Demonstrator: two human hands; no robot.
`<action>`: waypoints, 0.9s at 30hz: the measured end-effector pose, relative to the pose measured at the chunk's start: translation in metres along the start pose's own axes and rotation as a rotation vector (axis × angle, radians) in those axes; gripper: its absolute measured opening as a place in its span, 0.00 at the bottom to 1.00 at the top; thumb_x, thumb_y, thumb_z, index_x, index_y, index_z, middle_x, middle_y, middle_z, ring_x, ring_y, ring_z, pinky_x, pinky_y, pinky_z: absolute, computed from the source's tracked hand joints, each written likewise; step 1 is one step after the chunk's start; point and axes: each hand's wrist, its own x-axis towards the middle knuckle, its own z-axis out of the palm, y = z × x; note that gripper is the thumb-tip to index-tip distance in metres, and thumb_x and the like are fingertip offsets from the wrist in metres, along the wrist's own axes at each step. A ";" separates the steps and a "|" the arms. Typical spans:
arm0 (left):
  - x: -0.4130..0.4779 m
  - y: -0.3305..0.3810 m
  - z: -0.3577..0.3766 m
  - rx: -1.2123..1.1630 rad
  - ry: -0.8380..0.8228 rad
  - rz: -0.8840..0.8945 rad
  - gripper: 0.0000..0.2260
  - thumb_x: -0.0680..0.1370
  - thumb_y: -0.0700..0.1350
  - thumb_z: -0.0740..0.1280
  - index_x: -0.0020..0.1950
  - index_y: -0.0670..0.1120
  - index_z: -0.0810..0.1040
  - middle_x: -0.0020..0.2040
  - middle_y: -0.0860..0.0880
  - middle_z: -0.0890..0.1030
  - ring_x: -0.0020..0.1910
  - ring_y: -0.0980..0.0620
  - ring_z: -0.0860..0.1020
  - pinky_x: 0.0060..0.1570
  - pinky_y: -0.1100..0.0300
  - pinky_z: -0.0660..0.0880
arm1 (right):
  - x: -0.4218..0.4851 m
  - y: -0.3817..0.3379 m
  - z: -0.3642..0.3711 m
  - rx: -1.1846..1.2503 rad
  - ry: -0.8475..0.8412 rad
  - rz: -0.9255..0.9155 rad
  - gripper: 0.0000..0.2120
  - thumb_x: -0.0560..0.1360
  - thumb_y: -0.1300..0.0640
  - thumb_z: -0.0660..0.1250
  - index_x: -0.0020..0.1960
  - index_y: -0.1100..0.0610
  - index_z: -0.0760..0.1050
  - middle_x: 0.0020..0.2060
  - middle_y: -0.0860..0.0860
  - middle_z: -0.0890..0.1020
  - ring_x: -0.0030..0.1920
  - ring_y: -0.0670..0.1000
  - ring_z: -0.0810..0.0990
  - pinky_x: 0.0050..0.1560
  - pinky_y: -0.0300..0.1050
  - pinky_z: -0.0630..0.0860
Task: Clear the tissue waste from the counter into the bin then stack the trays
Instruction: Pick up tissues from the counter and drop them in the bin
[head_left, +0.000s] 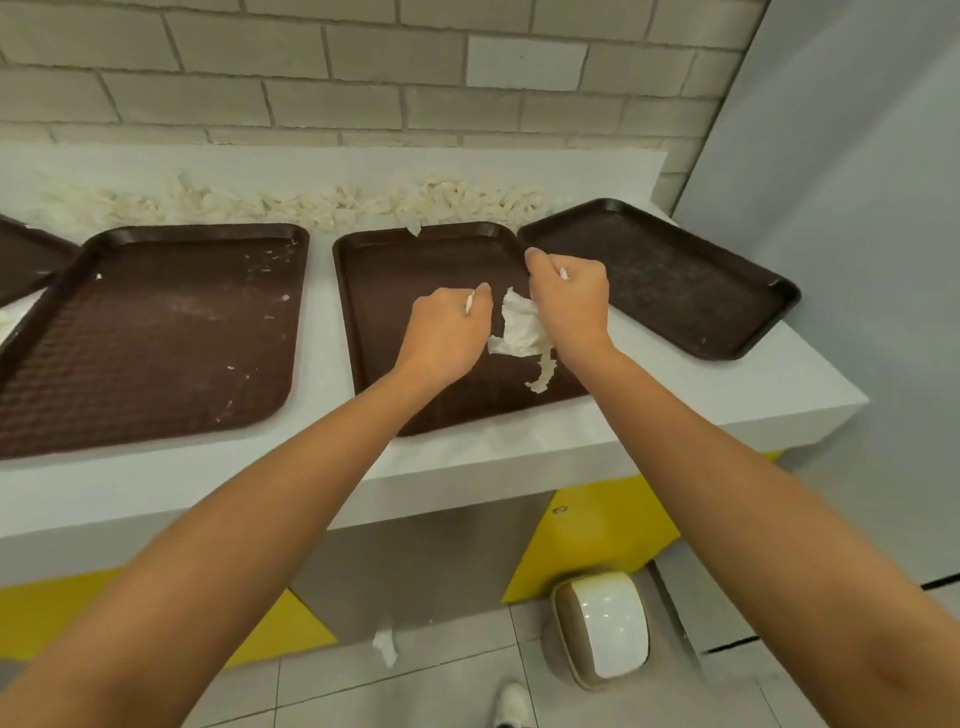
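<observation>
By our reckoning we are early in the job. Our right hand (569, 299) is curled round a tissue wad (519, 325) and our left hand (449, 325) pinches a small tissue scrap (469, 304), both just above the middle tray (384, 280). The bin (602, 629) stands on the floor below the counter (519, 441), to our right. Its lid seems closed, though the view there is too warped to be sure.

Most of the work is left. A long band of tissue shreds (311, 202) lies along the back of the counter by the wall. Specks dot the left tray (150, 332), and one stray piece (384, 647) lies on the floor. No trays are stacked. The right tray (665, 275) sits skewed, one corner at the middle tray's rim, and a fourth tray (26, 260) pokes in at far left.

The wad's long axis runs from our right fingers down towards us, a torn strip trailing off its near end. The left and middle trays point their long axes at the wall, while the right tray's angles off to the right
</observation>
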 end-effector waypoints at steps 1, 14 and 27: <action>-0.006 0.004 0.004 0.000 -0.009 0.008 0.23 0.82 0.48 0.54 0.27 0.45 0.64 0.25 0.50 0.68 0.26 0.54 0.66 0.28 0.64 0.61 | -0.004 -0.001 -0.008 0.002 0.011 -0.002 0.25 0.76 0.59 0.63 0.22 0.55 0.61 0.17 0.45 0.62 0.21 0.44 0.60 0.26 0.36 0.61; -0.074 0.069 0.096 -0.034 -0.108 -0.017 0.23 0.82 0.47 0.54 0.27 0.44 0.59 0.24 0.50 0.64 0.25 0.54 0.62 0.28 0.58 0.59 | -0.042 0.035 -0.138 -0.091 0.039 0.090 0.18 0.75 0.58 0.62 0.27 0.61 0.67 0.23 0.54 0.65 0.23 0.44 0.60 0.27 0.37 0.61; -0.136 0.071 0.235 0.009 -0.164 -0.114 0.21 0.81 0.47 0.57 0.28 0.43 0.62 0.25 0.46 0.65 0.27 0.51 0.64 0.33 0.55 0.57 | -0.067 0.151 -0.248 -0.171 -0.072 0.214 0.18 0.73 0.60 0.63 0.27 0.57 0.62 0.26 0.56 0.61 0.30 0.50 0.60 0.32 0.43 0.58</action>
